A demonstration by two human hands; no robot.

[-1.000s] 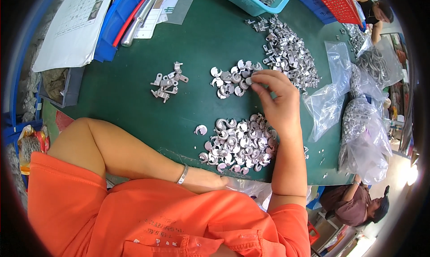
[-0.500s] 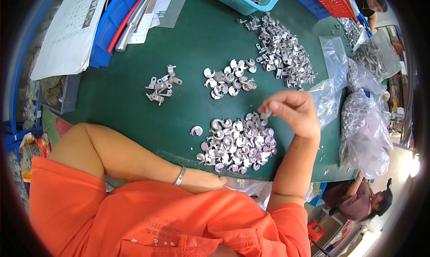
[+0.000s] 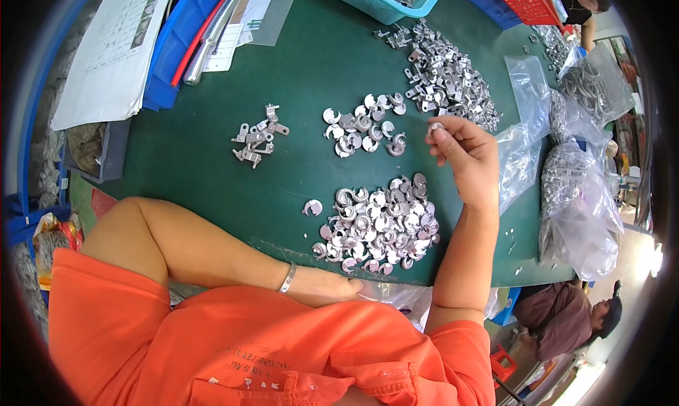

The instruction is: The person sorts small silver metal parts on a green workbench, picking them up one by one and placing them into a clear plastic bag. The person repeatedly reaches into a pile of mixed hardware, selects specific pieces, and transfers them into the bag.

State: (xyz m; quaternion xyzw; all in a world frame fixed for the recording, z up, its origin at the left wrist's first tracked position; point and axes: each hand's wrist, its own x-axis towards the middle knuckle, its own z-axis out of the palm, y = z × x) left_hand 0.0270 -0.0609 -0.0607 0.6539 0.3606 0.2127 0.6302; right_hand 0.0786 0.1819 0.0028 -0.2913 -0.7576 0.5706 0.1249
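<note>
My right hand [image 3: 465, 155] pinches a small silvery disc-shaped metal part [image 3: 436, 127] between thumb and fingertips. It hovers to the right of a small group of curved, crescent-like metal parts [image 3: 362, 126]. Nearer to me lies a larger heap of similar notched round parts [image 3: 378, 222], with one lone piece [image 3: 312, 207] at its left. My left hand [image 3: 329, 287] rests low at the table's near edge, a band on its wrist. Its fingers are mostly hidden, so what they do cannot be made out.
A small cluster of bent metal brackets [image 3: 260, 135] lies left on the green table [image 3: 191, 165], and a big heap of brackets [image 3: 449, 73] at the far right. A turquoise basket [image 3: 385, 6] stands at the back, plastic bags [image 3: 576, 208] at right. Two other people are beyond.
My right hand has moved away from me, from the near heap to beside the middle group, a small part in its fingertips. Pieces at that group's right end have shifted. My left hand stays put.
</note>
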